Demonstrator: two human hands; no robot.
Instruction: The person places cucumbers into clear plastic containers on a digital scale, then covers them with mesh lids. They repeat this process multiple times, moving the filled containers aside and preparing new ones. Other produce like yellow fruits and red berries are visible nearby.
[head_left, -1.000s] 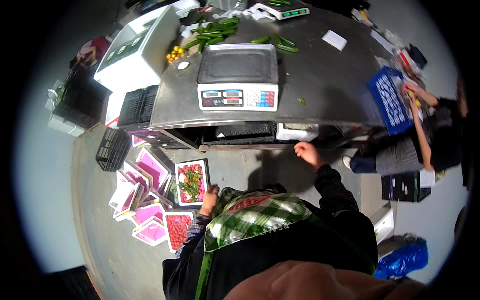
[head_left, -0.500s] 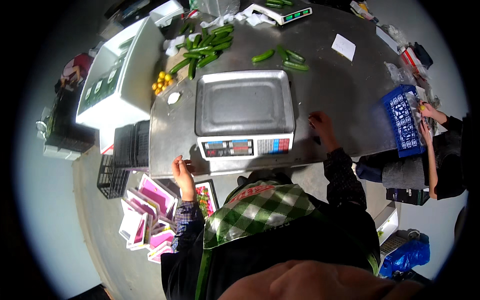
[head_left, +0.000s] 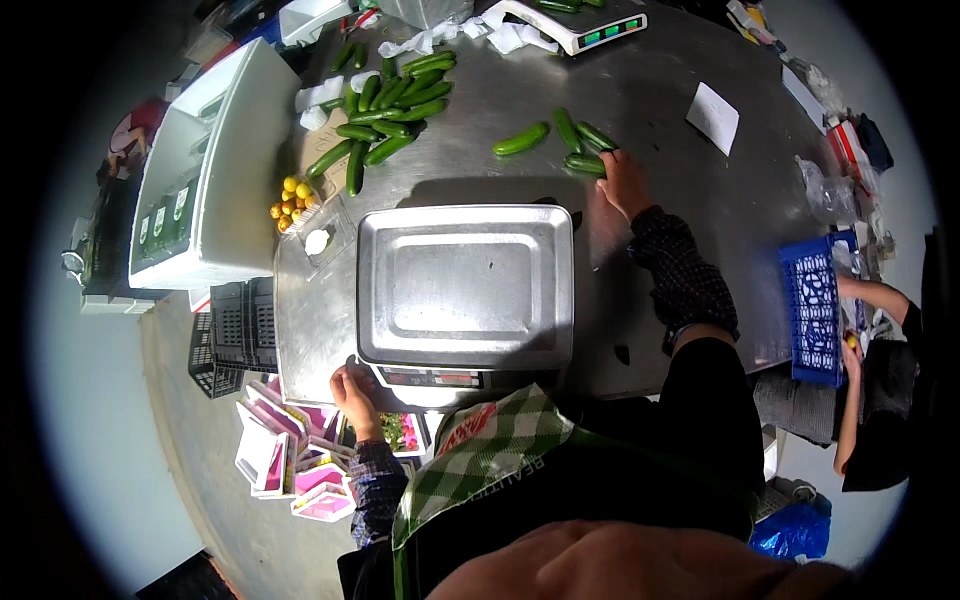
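Cucumber (head_left: 583,164) at my fingertips in the head view, beyond the scale (head_left: 465,285), toward the worktop's (head_left: 735,225) far edge! My right hand (head_left: 624,184) meets its end, fingers bent; whether they grip, I can't tell. Near edge, by the left corner: my left hand (head_left: 356,400), half-curled, its hold unclear.

The bare right hand (head_left: 625,186) covers one end of a glossy green cucumber (head_left: 582,163) — gripped or merely touched, I cannot tell. The green-and-white checked apron (head_left: 470,465) hides part of the silver-trayed white scale (head_left: 465,285); the upper edge crops a greyish plastic bag (head_left: 425,10).
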